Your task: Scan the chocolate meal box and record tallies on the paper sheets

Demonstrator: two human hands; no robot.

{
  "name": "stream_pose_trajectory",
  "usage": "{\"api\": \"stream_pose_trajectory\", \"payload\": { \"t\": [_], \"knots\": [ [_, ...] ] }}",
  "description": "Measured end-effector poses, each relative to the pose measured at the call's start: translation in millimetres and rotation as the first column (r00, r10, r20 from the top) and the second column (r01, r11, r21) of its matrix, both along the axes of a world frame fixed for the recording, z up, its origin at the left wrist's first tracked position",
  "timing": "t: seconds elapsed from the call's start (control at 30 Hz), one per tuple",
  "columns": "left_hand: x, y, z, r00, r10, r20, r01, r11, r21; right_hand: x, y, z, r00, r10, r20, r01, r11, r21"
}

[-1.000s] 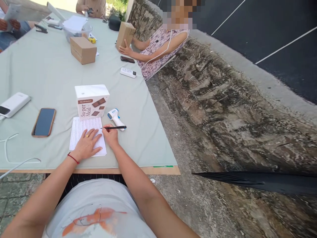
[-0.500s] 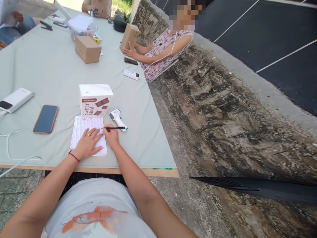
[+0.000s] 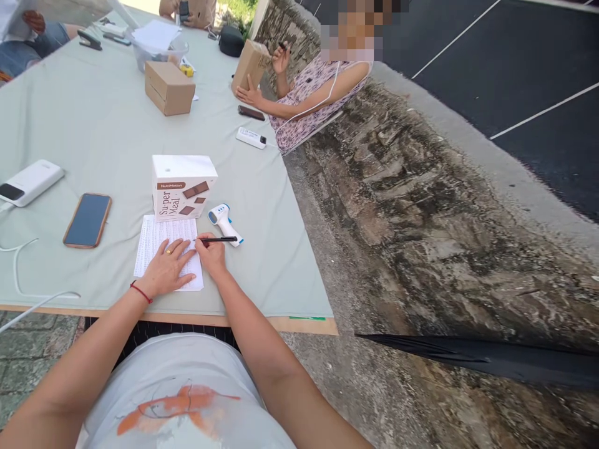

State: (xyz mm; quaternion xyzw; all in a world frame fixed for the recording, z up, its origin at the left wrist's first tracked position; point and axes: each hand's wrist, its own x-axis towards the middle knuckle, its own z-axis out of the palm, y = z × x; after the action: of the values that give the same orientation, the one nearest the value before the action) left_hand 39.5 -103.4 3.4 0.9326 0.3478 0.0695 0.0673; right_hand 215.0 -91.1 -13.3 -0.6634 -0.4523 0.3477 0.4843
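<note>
A sheet of paper covered in small writing lies at the near edge of the table. Across it my left hand rests flat with fingers spread, a ring on one finger. My right hand pinches a black pen, its tip at the paper's right edge. Just behind the paper stands a white box with brown chocolate pictures and "Super Meal" on it. To the right of that box lies a white and blue infrared thermometer, close behind the pen.
A phone and a white power bank with a cable lie at left. Farther back are a brown carton and a plastic basket with papers. A person at right steadies another carton; others sit at the far end.
The view has shifted slightly. My hands keep their places on the paper and pen. The person at right has raised one hand off the carton, holding something dark.
</note>
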Motion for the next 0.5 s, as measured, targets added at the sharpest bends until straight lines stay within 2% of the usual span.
{"api": "stream_pose_trajectory", "payload": {
  "t": [0.5],
  "knots": [
    [4.1,-0.1,4.0,0.999,0.007,-0.046,-0.009,1.0,-0.027,2.0,-2.7,6.9,0.999,-0.015,-0.045,0.014,1.0,-0.014]
  ]
}}
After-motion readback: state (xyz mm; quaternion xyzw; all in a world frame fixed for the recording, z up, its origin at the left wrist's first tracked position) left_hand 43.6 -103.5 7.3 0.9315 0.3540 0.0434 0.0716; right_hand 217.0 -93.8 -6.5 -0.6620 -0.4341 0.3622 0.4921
